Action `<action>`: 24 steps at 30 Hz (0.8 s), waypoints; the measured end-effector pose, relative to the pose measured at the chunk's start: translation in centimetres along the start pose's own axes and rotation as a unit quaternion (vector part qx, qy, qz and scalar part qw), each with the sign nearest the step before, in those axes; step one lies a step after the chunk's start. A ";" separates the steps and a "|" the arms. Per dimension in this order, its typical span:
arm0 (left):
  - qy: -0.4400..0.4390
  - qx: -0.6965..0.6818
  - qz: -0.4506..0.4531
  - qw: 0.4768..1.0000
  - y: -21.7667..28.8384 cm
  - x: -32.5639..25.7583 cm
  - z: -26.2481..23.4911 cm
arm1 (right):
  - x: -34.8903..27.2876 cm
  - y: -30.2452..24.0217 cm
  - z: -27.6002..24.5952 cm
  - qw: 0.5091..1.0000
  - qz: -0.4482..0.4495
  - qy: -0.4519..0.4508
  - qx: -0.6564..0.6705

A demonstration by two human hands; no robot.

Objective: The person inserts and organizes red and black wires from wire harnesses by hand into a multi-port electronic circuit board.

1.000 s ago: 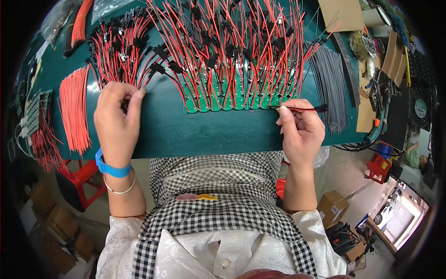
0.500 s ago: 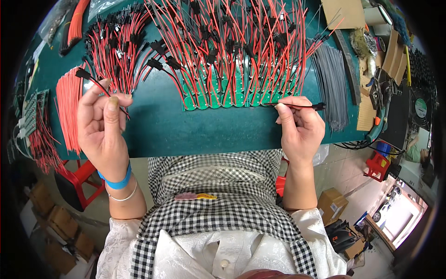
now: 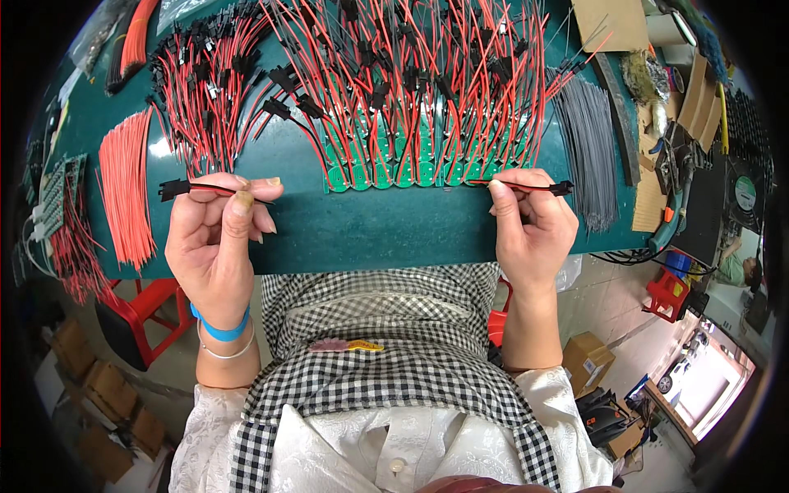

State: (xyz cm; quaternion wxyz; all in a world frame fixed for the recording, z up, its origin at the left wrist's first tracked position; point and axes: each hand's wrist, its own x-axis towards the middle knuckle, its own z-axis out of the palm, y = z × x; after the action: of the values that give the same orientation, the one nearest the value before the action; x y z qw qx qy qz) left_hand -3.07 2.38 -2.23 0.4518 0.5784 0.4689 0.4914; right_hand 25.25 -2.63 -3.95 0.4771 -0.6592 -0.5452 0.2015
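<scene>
Between thumb and fingers, my left hand [image 3: 215, 238] pinches a short red-and-black connector cable [image 3: 174, 190], its black plug pointing left. A second cable of the same kind [image 3: 562, 188] is pinched in my right hand [image 3: 534, 226], the plug pointing right and the wire ends leftward. Both hands are raised over the near edge of the green table [image 3: 370, 238]. Just beyond them, between the two hands, lies a panel of round green circuit boards [image 3: 424, 174], with many red and black wires standing up from it. Part of each held cable is hidden by fingers.
Left of the boards lie a heap of plugged cables [image 3: 209, 90] and a bundle of red wires [image 3: 125, 189]. Grey wires [image 3: 588, 152] lie at the right, beside a dark bar [image 3: 616, 119]. Wired boards [image 3: 70, 205] sit at the far left; red stools [image 3: 148, 320] stand below.
My left hand has moved right and slightly down, and its cable has turned from slanting to nearly level. My right hand is almost unmoved, still pinching its cable.
</scene>
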 end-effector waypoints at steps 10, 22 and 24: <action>-0.140 -0.035 -0.078 0.986 1.9 -1.7 3.1 | 1.0 -0.8 1.6 0.986 -0.090 -0.042 -0.131; -0.252 -0.082 -0.096 0.960 1.7 -1.9 6.3 | -1.1 -4.4 0.4 0.954 0.032 -0.206 0.217; -0.307 -0.012 -0.098 0.947 2.4 -1.7 6.3 | -1.4 -3.8 0.4 0.954 0.027 -0.190 0.230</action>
State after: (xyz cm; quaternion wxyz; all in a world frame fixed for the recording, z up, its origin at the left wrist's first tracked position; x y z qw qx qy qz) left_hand 3.27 -0.01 -0.78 0.6270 0.6467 0.3559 0.2490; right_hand 22.42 -3.97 -1.26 0.4976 -0.4954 -0.5469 0.4558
